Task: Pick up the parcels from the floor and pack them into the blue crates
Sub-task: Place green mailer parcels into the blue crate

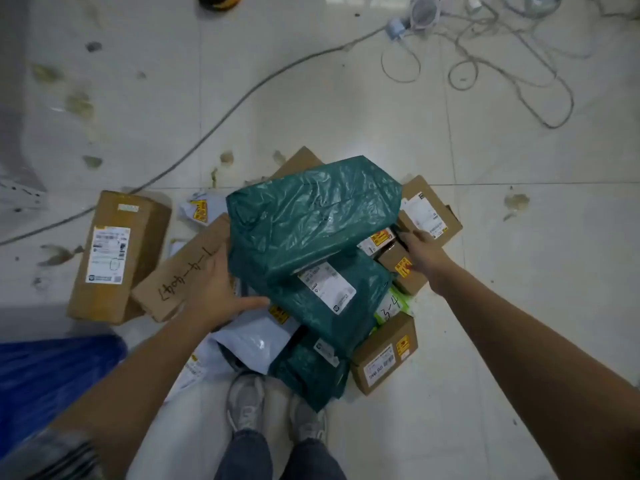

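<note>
Grey sneakers (277, 410) stand just below the parcel heap. The big green poly mailer (311, 216) tops it; left hand (218, 289) presses its side, fingers straight. Right hand (424, 251) reaches its far side, grip hidden. Blue crate (52, 375) lies left.

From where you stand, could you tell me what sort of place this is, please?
Probably a parcel sorting or storage room. Parcels lie heaped on a stained tiled floor, a blue crate stands beside them, and loose cables trail across the tiles.
</note>
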A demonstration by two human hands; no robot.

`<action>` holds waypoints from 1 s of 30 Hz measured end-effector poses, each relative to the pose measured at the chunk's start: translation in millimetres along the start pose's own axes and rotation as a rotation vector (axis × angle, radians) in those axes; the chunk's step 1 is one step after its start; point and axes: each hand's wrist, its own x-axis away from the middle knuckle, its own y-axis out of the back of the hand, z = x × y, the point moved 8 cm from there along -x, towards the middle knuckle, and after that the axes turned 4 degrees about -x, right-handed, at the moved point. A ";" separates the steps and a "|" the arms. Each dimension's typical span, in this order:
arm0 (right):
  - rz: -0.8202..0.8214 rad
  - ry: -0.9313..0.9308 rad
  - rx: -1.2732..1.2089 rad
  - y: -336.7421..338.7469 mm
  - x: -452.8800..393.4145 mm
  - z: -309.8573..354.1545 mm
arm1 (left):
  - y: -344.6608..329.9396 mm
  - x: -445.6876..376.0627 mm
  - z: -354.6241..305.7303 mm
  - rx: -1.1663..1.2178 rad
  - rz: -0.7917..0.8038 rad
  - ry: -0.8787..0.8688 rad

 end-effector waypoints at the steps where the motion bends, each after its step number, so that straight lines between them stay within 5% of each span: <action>1: -0.016 0.001 -0.049 -4.7 -10.1 0.3 | -3.0 -5.1 -2.8 0.018 -0.019 -0.032; 12: 0.165 0.051 -0.252 -40.7 -64.5 3.3 | -19.7 -47.0 -2.8 0.305 -0.084 -0.046; 19: 0.071 0.250 -0.318 -21.5 -12.0 18.0 | -7.2 -22.4 -37.1 0.552 -0.029 0.060; 24: 0.122 0.396 -0.292 -13.0 39.3 31.9 | 21.6 8.8 -35.0 0.716 -0.140 0.228; 30: 0.126 0.351 -0.159 -33.3 77.8 15.0 | 36.3 49.1 -15.1 0.742 -0.126 0.373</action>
